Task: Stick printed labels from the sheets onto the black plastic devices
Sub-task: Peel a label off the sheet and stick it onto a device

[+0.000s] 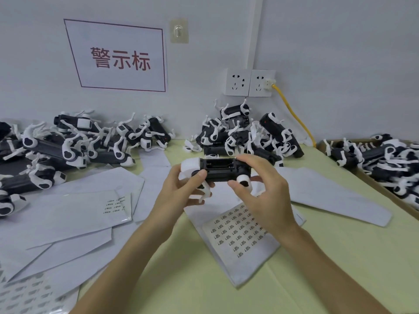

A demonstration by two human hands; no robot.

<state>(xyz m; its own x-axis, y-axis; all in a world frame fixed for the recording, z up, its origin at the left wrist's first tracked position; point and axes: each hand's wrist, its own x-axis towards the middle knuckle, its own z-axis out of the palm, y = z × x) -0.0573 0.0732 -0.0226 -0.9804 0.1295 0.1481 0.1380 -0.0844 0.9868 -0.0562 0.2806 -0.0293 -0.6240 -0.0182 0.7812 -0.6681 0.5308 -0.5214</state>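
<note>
Left hand (181, 191), right hand (265, 200) round black device (217, 169); devices (381, 162) in cardboard box (371, 181)

Two arms of one person are seen, and both are bare; the left forearm (147, 241) enters from about 7 o'clock and the right forearm (317, 264) from about 5 o'clock; each is uncovered along the whole length that shows, up to the frame edge; the left grip (181, 189) and the right grip (263, 196) are bare as well; the fingers are slim; the nail of the left thumb (200, 173) is short and plain; the wide lens makes both forearms look broader toward 6 o'clock.
</note>
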